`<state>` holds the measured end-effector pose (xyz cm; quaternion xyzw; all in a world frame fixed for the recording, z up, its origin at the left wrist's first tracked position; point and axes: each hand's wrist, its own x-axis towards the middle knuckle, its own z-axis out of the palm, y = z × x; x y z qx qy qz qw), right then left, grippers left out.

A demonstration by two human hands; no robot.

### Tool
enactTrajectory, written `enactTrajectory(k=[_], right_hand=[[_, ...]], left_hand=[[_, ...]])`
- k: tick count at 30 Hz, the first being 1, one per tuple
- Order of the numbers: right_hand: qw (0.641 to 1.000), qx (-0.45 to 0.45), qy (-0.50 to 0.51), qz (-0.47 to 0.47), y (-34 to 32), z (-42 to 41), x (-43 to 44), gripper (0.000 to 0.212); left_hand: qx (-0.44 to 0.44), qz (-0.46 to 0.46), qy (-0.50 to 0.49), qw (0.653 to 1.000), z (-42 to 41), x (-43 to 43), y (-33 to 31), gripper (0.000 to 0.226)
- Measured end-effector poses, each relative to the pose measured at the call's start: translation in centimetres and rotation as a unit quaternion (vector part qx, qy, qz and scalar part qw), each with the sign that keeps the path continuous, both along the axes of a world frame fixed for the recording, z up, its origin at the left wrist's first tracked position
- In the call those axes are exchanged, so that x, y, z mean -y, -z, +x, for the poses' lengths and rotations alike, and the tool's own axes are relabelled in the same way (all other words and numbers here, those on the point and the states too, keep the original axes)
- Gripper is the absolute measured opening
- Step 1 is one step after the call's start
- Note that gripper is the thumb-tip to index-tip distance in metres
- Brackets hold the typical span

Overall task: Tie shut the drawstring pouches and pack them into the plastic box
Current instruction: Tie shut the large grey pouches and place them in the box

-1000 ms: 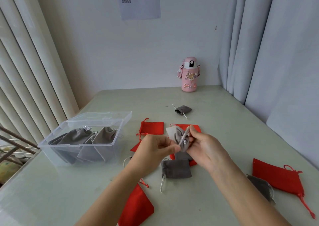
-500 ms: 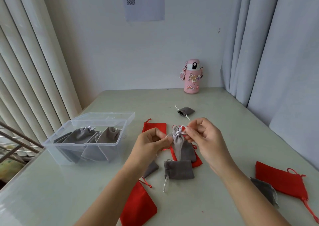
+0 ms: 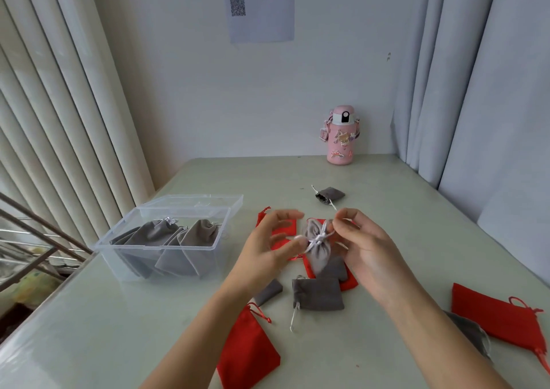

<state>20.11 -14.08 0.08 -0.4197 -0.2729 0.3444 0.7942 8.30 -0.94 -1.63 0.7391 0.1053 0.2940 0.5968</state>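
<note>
Between the fingers of both hands, a little above the tabletop [image 3: 387, 204], is one grey pouch [image 3: 317, 254], with its neck gathered by a white cord [image 3: 319, 240] that already shows a knot. The right hand [image 3: 363, 240] pinches one end of the cord with thumb and forefinger, just right of the knot. The left hand [image 3: 268, 249] has its fingers [image 3: 285, 214] spread and curved, with the thumb tip near the other end, but it is blurred and I cannot tell if it grips anything. The long axis of the pouch runs from the frilled mouth, which points up and away from the person, to the bottom, which points down toward the wrists. I judge that the tying of this pouch is almost finished. Left of the left fingers stands the plastic box [image 3: 134, 248], open, with several tied grey pouches [image 3: 178, 240] inside. Under and around the fingers lie loose red pouches [image 3: 248, 353] and loose grey pouches [image 3: 318, 295], so much work is left.
</note>
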Motion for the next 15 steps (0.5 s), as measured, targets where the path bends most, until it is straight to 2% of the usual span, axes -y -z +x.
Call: enactTrajectory(k=[3, 7, 9, 11, 15], right_hand=[[0.999, 0.024, 0.03, -0.036, -0.1, -0.1, 0.2, 0.012], [0.998, 0.037, 0.047, -0.011, -0.5, -0.3, 0.4, 0.011], [0.997, 0.054, 0.061, 0.001, -0.5, -0.4, 0.4, 0.013], [0.991, 0.096, 0.088, -0.01, -0.4, -0.4, 0.3, 0.02], [0.971, 0.174, 0.165, -0.022, -0.2, -0.6, 0.0, 0.029]], left_hand=[[-0.014, -0.014, 0.06, 0.998, -0.7, 0.0, -0.9, 0.029], [-0.092, -0.006, 0.12, 0.988, -1.1, 0.9, -1.5, 0.02], [-0.097, 0.02, 0.13, 0.987, -1.3, 1.1, -1.6, 0.019], [-0.083, 0.009, 0.136, 0.987, -1.5, 1.2, -2.0, 0.017], [-0.077, -0.003, 0.152, 0.985, -2.2, 1.1, -2.9, 0.057]])
